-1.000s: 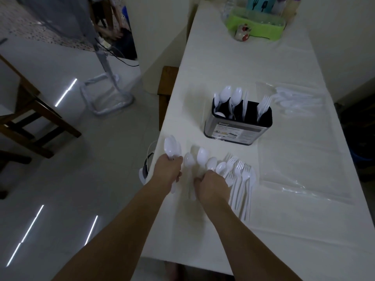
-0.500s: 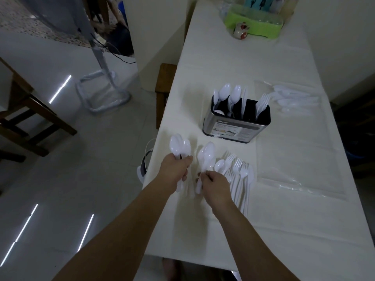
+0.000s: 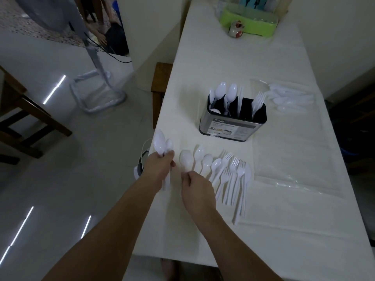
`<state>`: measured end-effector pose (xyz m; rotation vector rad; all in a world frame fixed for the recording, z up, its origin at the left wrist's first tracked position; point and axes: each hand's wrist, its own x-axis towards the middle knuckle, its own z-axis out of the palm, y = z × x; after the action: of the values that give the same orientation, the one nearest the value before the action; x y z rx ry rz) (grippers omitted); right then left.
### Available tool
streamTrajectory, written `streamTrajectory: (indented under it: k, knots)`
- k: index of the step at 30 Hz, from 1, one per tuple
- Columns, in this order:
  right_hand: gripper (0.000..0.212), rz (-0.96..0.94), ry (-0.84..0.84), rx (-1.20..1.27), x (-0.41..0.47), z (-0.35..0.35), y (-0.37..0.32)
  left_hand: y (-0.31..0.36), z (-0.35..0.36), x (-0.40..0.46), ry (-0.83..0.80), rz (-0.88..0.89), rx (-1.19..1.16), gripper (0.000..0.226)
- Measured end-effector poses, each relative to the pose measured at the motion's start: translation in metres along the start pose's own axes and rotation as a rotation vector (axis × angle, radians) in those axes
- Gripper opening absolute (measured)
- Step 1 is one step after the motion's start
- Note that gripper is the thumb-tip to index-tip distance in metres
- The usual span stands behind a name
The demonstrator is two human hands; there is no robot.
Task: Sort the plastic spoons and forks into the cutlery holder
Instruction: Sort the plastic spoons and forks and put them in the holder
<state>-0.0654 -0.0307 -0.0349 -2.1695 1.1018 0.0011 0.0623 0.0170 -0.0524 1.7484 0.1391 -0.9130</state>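
The spoon [image 3: 185, 160] lies on the table [image 3: 284, 230], bowl away from me, handle running back under my right hand [image 3: 195, 186], whose fingertips pinch it. My left hand [image 3: 160, 169] grips two spoons [image 3: 162, 146]; I judge the holder [image 3: 233, 123] lies ahead-right, nearer the right hand.

Both hands' grip [image 3: 160, 165] [image 3: 194, 185] curled, forearms extended.

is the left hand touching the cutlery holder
Apart. The head view shows the left hand gripping a bunch of spoons at the table's near left edge, with bare tablecloth between it and the cutlery holder farther back.
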Motion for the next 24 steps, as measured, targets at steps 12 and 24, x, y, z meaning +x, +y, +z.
streamTrajectory:
  k: [12, 24]
  knots:
    - [0.025, 0.148, -0.018, -0.350, 0.014, 0.014, 0.002, -0.009, -0.010, 0.003, -0.005, -0.020, -0.023, 0.024]
    - [0.023, 0.237, -0.060, -0.286, 0.014, 0.014, -0.003, -0.014, -0.010, 0.000, 0.032, -0.070, 0.021, 0.020]
